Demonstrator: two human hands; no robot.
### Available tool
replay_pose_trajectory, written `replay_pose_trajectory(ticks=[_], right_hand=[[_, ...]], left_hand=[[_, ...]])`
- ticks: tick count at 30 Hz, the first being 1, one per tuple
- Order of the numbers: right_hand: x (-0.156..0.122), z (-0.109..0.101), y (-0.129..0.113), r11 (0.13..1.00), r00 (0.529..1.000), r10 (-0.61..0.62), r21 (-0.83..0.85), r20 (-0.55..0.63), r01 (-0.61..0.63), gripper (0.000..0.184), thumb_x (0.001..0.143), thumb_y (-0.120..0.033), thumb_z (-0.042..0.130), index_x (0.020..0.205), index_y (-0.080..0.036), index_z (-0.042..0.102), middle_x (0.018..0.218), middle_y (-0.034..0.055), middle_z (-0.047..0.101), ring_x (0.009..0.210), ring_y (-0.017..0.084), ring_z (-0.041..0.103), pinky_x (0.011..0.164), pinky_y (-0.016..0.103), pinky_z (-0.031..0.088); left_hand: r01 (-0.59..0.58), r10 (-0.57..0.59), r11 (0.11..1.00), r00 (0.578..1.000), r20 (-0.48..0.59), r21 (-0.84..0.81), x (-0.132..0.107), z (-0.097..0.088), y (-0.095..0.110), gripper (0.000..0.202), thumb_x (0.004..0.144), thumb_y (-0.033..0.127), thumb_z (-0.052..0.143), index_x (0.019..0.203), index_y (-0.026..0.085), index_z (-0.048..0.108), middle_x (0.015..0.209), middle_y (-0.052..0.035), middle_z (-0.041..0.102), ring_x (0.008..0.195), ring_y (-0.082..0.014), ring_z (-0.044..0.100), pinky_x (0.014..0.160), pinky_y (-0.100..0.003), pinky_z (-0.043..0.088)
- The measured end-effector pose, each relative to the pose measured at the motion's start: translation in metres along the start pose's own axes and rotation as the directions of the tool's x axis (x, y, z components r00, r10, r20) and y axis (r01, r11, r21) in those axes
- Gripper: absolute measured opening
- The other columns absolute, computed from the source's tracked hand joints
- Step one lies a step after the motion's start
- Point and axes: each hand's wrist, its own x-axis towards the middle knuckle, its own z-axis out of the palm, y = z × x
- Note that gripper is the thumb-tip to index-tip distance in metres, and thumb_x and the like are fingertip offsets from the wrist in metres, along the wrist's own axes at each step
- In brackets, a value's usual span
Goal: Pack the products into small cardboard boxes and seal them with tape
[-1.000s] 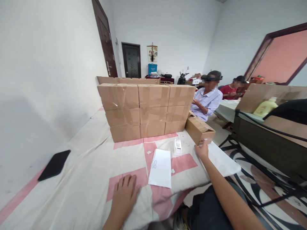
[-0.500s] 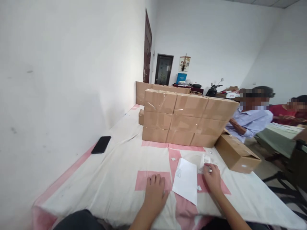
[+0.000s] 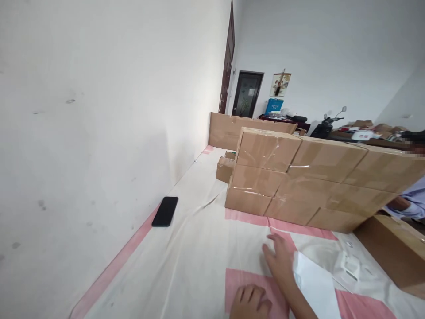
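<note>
My left hand [image 3: 250,303] lies on the cloth at the bottom edge of the view, over a pink patch, with its fingers loosely bent and apart and nothing in them. Just above and to the right, my right hand [image 3: 278,257] hovers over or rests on the cloth, fingers spread and bare. Its forearm crosses the left edge of a white paper sheet [image 3: 317,283], which has a faint printed pattern partly hidden by that arm. To the right of the sheet sits a small white plastic-looking item [image 3: 351,266], its kind unclear.
Stacked taped cardboard boxes [image 3: 302,195] form a wall across the table. Another carton [image 3: 388,248] stands at right. A black phone [image 3: 165,212] lies by the white wall, and a small box [image 3: 225,168] sits behind the stack. A person's sleeve [image 3: 413,199] shows at far right.
The view has turned left, so things sit farther right. My right hand has left the small white item and crossed over the paper to its left side, fingers now spread.
</note>
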Motion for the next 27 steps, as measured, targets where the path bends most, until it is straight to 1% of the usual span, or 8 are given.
replay_pose_trajectory(ticks=[3,7,11,14,17,20,23,27], right_hand=[[0.027,0.058,-0.064,0.983,0.932,-0.182,0.088,0.314,0.162,0.021,0.084,-0.03,0.049,0.097,-0.023,0.064,0.106,0.0087,0.069,0.105,0.028,0.063,0.098,0.046,0.044],[0.052,0.118,-0.121,0.933,0.886,-0.323,-0.047,0.334,0.358,0.017,0.087,-0.02,0.051,0.099,-0.019,0.064,0.112,0.012,0.066,0.112,0.03,0.056,0.097,0.046,0.042],[0.051,0.142,-0.122,0.879,0.856,-0.403,-0.124,0.323,0.46,0.024,0.088,-0.021,0.054,0.111,-0.02,0.062,0.122,0.0144,0.062,0.116,0.033,0.051,0.098,0.049,0.04],[0.048,0.145,-0.115,0.884,0.855,-0.392,-0.118,0.34,0.453,0.029,0.085,-0.02,0.057,0.113,-0.022,0.062,0.125,0.0147,0.061,0.119,0.036,0.05,0.099,0.053,0.038],[0.048,0.144,-0.117,0.89,0.848,-0.38,-0.102,0.37,0.444,0.032,0.085,-0.02,0.055,0.117,-0.022,0.062,0.128,0.0147,0.059,0.122,0.037,0.048,0.104,0.056,0.034],[0.05,0.14,-0.122,0.902,0.845,-0.341,-0.111,0.411,0.418,0.029,0.087,-0.022,0.053,0.114,-0.019,0.062,0.13,0.0164,0.057,0.124,0.038,0.046,0.105,0.057,0.032],[0.05,0.137,-0.124,0.91,0.839,-0.326,-0.097,0.436,0.404,0.028,0.088,-0.023,0.053,0.114,-0.02,0.061,0.129,0.0158,0.057,0.122,0.037,0.046,0.105,0.057,0.033],[0.051,0.138,-0.12,0.91,0.837,-0.338,-0.077,0.43,0.407,0.025,0.085,-0.023,0.056,0.11,-0.021,0.059,0.125,0.0139,0.057,0.121,0.036,0.046,0.104,0.055,0.034]], left_hand=[[-0.003,0.01,0.992,0.999,0.05,-0.129,0.019,-0.01,-0.01,0.016,0.088,0.037,0.058,0.087,0.031,0.073,0.082,-0.005,0.076,0.073,-0.0234,0.067,0.056,-0.035,0.045],[0.113,-0.089,0.893,0.993,0.074,-0.436,0.043,-0.057,-0.045,0.034,0.095,0.045,0.041,0.086,0.043,0.074,0.058,-0.0018,0.066,0.053,-0.0203,0.06,0.045,-0.033,0.046],[0.171,-0.22,0.866,0.974,-0.052,-0.469,0.057,-0.129,-0.109,0.045,0.098,0.045,0.031,0.096,0.032,0.074,0.079,-0.0076,0.072,0.076,-0.0224,0.068,0.069,-0.036,0.057],[0.357,-0.53,0.726,0.835,-0.147,-0.588,0.086,-0.178,-0.163,0.031,0.097,0.038,0.042,0.105,0.023,0.068,0.099,-0.008,0.072,0.092,-0.0215,0.068,0.083,-0.035,0.056],[0.426,-0.566,0.744,0.812,-0.145,-0.515,0.144,-0.204,-0.212,0.028,0.095,0.033,0.043,0.111,0.021,0.063,0.106,-0.0081,0.07,0.095,-0.0219,0.066,0.084,-0.037,0.054],[0.339,-0.385,0.914,0.898,-0.214,-0.223,0.231,-0.21,-0.253,0.045,0.09,0.022,0.049,0.134,0.017,0.052,0.132,-0.0128,0.062,0.121,-0.0283,0.055,0.101,-0.045,0.046],[0.209,-0.194,0.975,0.967,-0.167,0.075,0.324,-0.208,-0.28,0.07,0.082,0.01,0.056,0.149,0.02,0.038,0.157,-0.0125,0.041,0.145,-0.0318,0.031,0.112,-0.047,0.032],[0.157,-0.143,0.974,0.986,-0.09,0.166,0.392,-0.212,-0.294,0.045,0.083,0.006,0.053,0.127,0.017,0.059,0.133,-0.0147,0.059,0.131,-0.0305,0.043,0.11,-0.049,0.024]])
